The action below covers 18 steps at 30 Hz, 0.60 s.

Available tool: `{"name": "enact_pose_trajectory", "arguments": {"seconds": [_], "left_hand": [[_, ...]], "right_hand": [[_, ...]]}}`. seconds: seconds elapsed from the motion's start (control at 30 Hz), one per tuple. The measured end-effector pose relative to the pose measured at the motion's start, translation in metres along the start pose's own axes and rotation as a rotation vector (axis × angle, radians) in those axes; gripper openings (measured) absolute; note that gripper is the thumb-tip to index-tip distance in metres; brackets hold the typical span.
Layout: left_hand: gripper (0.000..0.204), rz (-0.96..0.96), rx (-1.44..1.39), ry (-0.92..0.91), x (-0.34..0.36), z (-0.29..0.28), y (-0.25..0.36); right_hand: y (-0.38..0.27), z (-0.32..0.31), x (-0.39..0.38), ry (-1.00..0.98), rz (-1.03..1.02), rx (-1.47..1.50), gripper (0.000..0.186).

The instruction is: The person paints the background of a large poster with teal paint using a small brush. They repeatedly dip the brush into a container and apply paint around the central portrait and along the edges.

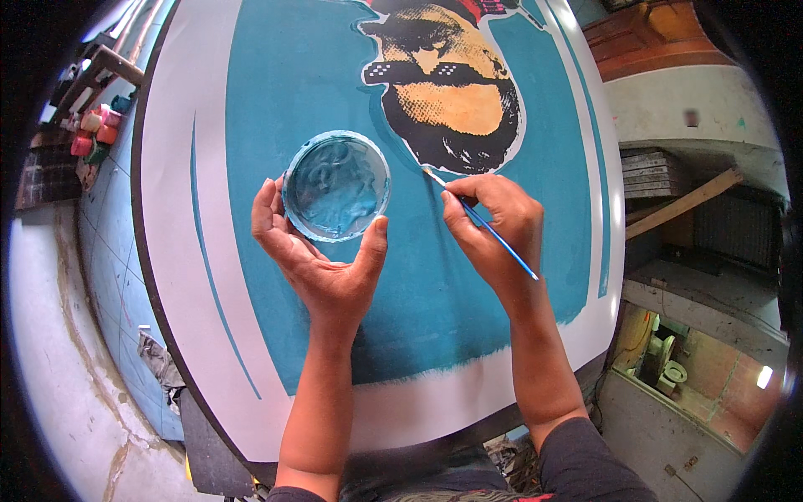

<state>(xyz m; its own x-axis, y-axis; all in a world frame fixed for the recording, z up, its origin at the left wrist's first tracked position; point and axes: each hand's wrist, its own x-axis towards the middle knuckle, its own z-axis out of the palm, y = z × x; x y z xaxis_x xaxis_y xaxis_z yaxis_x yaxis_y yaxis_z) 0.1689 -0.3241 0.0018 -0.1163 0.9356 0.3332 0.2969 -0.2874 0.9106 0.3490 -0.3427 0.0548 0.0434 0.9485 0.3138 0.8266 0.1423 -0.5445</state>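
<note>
My left hand (328, 280) holds a round clear tub of teal paint (336, 188) from below, fingers curled round its side and thumb at its lower right. My right hand (500, 222) grips a thin blue paintbrush (512, 251), its bristle tip at the white-edged outline along the bottom of a black, tan and red portrait (443, 117). The portrait lies on a large white sheet (184, 209) with a broad teal painted field (284, 92), ragged along its lower edge. Long thin teal strokes run down both white side margins.
Several paint pots (104, 130) stand on a dark stand (46, 167) at upper left. A crumpled rag (155, 364) lies beside the board's left edge. At right are a wooden plank (686, 201), stacked slabs (648, 176) and, lower down, an opening showing a toilet (673, 376).
</note>
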Motion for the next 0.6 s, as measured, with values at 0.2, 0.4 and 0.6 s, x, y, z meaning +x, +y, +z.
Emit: {"name": "enact_pose_trajectory", "arguments": {"seconds": [0.2, 0.4, 0.6], "left_hand": [[0.096, 0.012, -0.004, 0.004, 0.0035, 0.0017, -0.0025], [0.097, 0.015, -0.006, 0.006, 0.0036, 0.0014, -0.0033], [0.096, 0.025, -0.006, 0.005, 0.0036, 0.0032, -0.0012]], "right_hand": [[-0.0016, 0.0005, 0.0031, 0.028, -0.005, 0.017, 0.005], [0.0005, 0.0, 0.0024, -0.019, 0.002, 0.01, 0.006], [0.0024, 0.0011, 0.0046, 0.012, -0.029, -0.019, 0.006]]}}
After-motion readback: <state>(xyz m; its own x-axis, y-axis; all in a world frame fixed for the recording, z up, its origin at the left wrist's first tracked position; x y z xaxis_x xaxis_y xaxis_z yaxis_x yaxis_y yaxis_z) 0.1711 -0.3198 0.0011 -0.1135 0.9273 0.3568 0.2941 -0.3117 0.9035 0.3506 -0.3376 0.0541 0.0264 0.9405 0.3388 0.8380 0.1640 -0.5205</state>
